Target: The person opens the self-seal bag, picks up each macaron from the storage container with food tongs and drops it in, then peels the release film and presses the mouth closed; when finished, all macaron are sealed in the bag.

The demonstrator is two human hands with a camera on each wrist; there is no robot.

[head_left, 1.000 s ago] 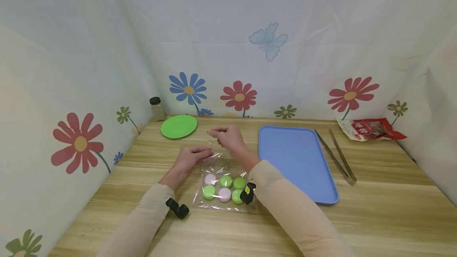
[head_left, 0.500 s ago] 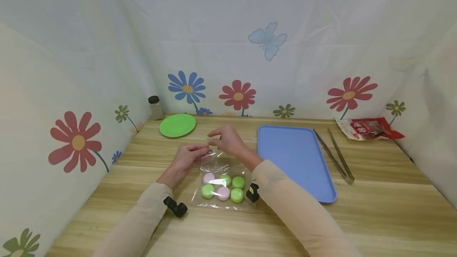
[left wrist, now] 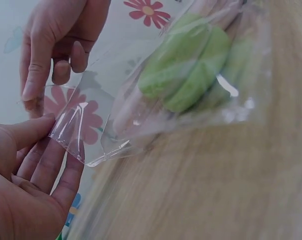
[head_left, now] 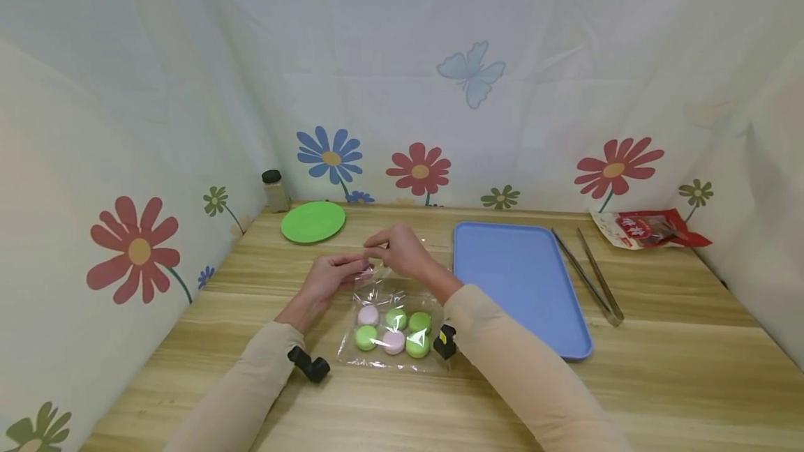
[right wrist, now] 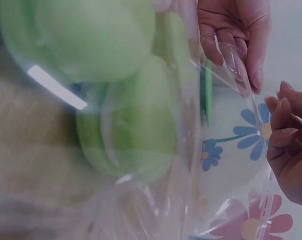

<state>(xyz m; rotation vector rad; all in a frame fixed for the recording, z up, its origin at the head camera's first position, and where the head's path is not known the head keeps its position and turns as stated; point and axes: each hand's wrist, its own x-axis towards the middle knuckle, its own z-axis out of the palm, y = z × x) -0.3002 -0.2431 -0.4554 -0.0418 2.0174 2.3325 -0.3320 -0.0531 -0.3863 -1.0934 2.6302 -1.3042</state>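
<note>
A clear plastic bag [head_left: 386, 290] lies on the wooden table with several macarons inside, some green [head_left: 366, 337] and some pink [head_left: 393, 342]. At its far left corner my left hand [head_left: 328, 277] pinches the film between thumb and fingers. The left wrist view has the film stretched taut from that left thumb [left wrist: 33, 131]. Close above, my right hand [head_left: 402, 250] has thumb and forefinger drawn together at the bag's top edge, with thin transparent film at its fingertips [left wrist: 33, 104]. Small print runs along the film edge in the right wrist view.
A blue tray [head_left: 515, 284] sits right of the bag, metal tongs [head_left: 590, 277] beyond it. The red-and-white food packet [head_left: 650, 229] lies at the back right. At the back left are a green plate [head_left: 313, 222] and a black-capped jar [head_left: 275, 190].
My right hand has come down from its raised spot to beside the left fingertips, mostly in the first half second. The left hand keeps its pinch; the macarons have barely shifted.
</note>
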